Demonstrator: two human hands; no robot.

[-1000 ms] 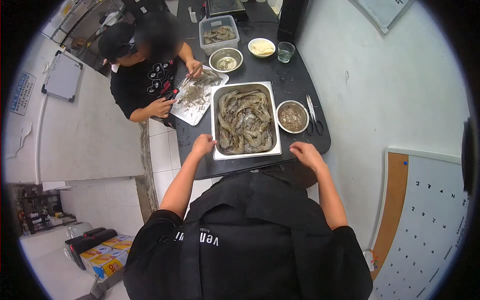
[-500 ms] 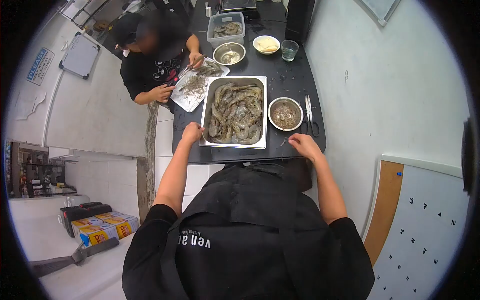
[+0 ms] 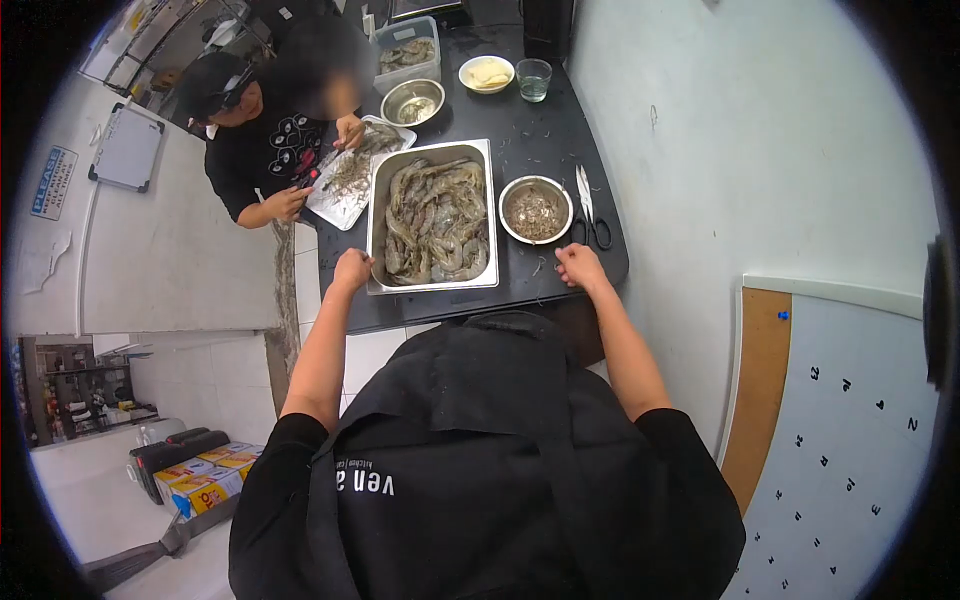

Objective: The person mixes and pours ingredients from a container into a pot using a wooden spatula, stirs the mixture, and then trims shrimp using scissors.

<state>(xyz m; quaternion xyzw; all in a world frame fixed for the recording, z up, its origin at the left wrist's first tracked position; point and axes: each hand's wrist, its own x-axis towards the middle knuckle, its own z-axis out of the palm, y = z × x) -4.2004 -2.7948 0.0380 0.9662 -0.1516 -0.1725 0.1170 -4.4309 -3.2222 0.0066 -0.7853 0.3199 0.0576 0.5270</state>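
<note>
A deep rectangular metal pan full of raw shrimp stands on the black table before me. My left hand is closed at the pan's near left corner, its fingertips against the rim. Over the table's near right part is my right hand, fingers curled together; whatever may be between them is too small to make out. Just beyond it sits a small metal bowl of shrimp trimmings. Beside that bowl lie scissors with black handles, touched by neither hand.
At the far left a co-worker holds red-handled scissors over a tray of shrimp and scraps. Farther back are another metal bowl, a plastic tub of shrimp, a pale-filled bowl and a glass. A wall borders the right.
The whole view has shifted, so the table sits farther left and higher. The co-worker's head has moved. My hands keep nearly the same places beside the pan and bowl.
</note>
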